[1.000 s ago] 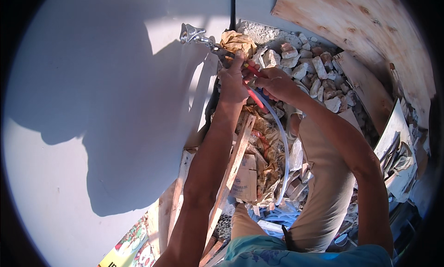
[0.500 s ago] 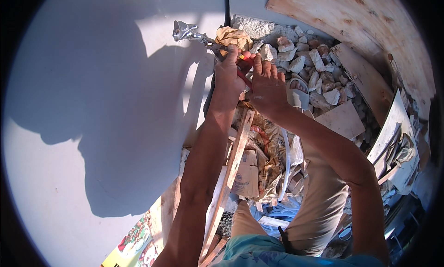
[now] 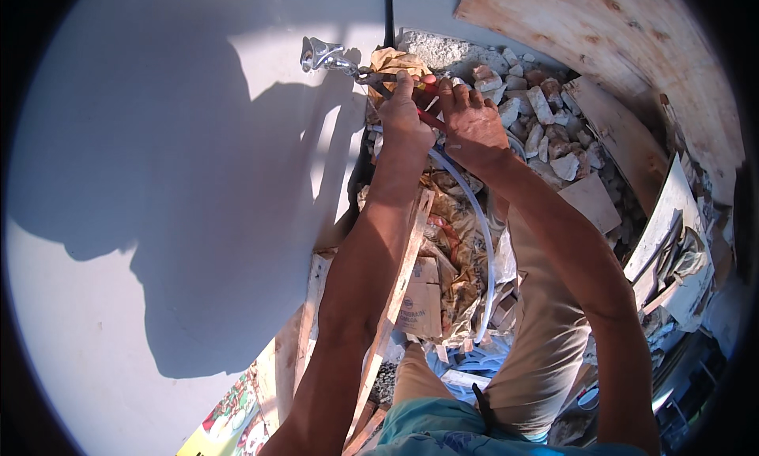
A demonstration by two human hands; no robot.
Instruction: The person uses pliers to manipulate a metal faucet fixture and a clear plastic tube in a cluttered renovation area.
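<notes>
A chrome tap-like fitting (image 3: 322,54) sticks out from the pale wall. The dark jaws of red-handled pliers (image 3: 431,119) are at the fitting's near end; whether they clamp it is too small to tell. My left hand (image 3: 406,122) is closed around the pliers just behind the jaws, thumb on top. My right hand (image 3: 476,130) is on the ends of the red handles, with its fingers curled over them. Behind the hands lies crumpled brown paper (image 3: 395,61). A thin pale hose (image 3: 484,219) curves down from below my hands.
The pale wall (image 3: 198,179) fills the left side. Broken stones (image 3: 545,116) lie beyond my right hand, with plywood sheets (image 3: 609,29) at far right. A wooden strip (image 3: 399,290) and a cardboard box (image 3: 419,306) lie below my arms. Blue tubing (image 3: 486,361) is near my legs.
Both hands have shifted a little to the right with the pliers. My right hand's fingers went from stretched out to curled over the handles. More of the pale hose shows.
</notes>
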